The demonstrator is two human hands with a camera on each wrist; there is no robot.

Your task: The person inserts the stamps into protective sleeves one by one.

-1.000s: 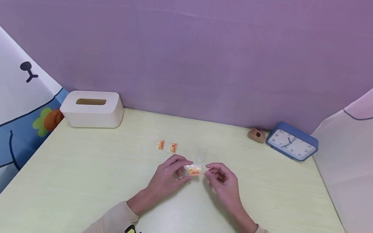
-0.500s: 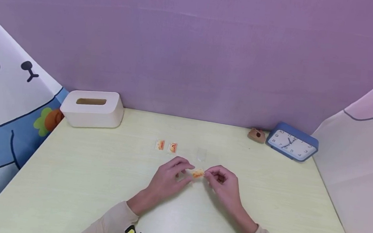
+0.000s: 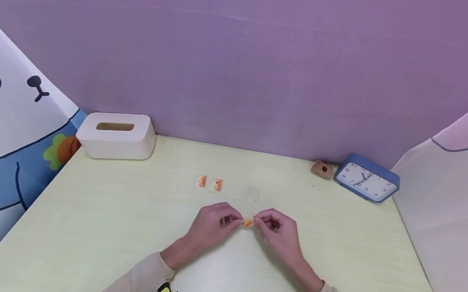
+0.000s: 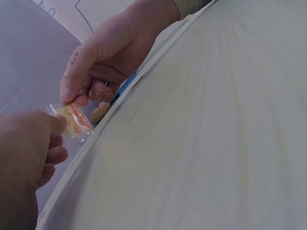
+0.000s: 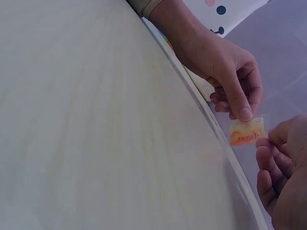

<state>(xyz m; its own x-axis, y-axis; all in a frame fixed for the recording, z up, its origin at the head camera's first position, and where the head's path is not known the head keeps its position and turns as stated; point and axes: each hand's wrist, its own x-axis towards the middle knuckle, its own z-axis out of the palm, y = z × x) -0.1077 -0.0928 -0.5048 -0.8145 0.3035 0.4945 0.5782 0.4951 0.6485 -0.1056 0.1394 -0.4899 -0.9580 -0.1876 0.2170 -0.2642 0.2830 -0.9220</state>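
Observation:
Between the fingertips of both hands is a small clear plastic packet (image 3: 248,223) with orange and yellow print, held just above the table. My left hand (image 3: 216,221) pinches one side with thumb and finger, while my right hand (image 3: 280,231) pinches the other. In the left wrist view the packet (image 4: 76,120) shows shiny, crinkled clear edges. The right wrist view has its printed face (image 5: 247,132), with lettering too small to read. Beyond the hands lie two similar printed packets (image 3: 201,181) and a clear plastic piece (image 3: 253,194).
A white tissue box (image 3: 115,136) stands at the table's back left. At the back right sit a blue clock (image 3: 366,177) and a small brown animal-shaped thing (image 3: 322,169). A purple cloth (image 3: 240,72) hangs behind the pale table (image 3: 106,218).
The packet has come slightly nearer the body and turned a little. My left fingers have closed onto its side, having been spread around it, and the right hand has moved in slightly to the left.

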